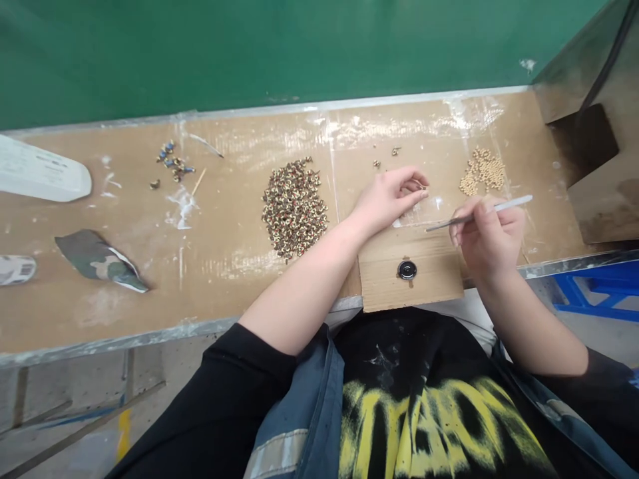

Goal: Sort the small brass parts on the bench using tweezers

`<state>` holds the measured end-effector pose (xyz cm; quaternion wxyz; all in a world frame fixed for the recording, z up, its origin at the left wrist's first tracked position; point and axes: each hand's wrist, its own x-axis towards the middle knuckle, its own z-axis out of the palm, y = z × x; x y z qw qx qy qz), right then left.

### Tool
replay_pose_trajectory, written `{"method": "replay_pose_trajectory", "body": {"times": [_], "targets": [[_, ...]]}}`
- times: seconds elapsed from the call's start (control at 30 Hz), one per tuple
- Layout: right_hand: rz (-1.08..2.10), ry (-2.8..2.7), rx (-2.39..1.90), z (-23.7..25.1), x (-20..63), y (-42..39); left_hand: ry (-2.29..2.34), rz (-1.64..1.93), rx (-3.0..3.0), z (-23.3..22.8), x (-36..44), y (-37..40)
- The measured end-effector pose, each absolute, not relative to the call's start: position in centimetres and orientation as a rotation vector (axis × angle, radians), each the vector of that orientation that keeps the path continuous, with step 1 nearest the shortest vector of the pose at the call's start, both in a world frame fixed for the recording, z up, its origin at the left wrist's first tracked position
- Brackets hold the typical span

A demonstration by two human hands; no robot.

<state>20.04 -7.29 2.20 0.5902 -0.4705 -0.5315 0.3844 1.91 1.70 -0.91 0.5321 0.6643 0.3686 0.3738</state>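
My left hand [387, 197] rests on the cardboard-covered bench [224, 246], its fingertips pinched on a tiny part that is too small to identify. My right hand [486, 233] holds a thin metal tool with a white handle [479, 214], its tip pointing left toward my left hand. A heap of small dark and gold parts [293, 207] lies left of my left hand. A smaller heap of pale gold parts [482, 170] lies beyond my right hand. A black round piece [407, 269] sits on a cardboard flap [389, 283] near the front edge.
A few loose parts with blue bits [172, 163] lie at the back left. A camouflage cloth scrap [100, 261] and a white flat object [40, 174] are at the far left. A green wall [299, 46] runs behind the bench; a metal chute [594, 133] stands at right.
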Motion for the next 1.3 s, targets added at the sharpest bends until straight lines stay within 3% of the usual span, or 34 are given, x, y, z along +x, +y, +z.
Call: {"method": "replay_pose_trajectory", "body": {"times": [0.3, 1.3], "targets": [[0.759, -1.052, -1.153, -0.1, 19.2, -0.4, 0.881, 0.857, 1.298, 0.4, 1.6, 1.7], [0.933, -1.022, -1.133, -1.7, 20.9, 0.7, 0.886, 0.847, 1.315, -0.1, 1.3, 1.7]]}}
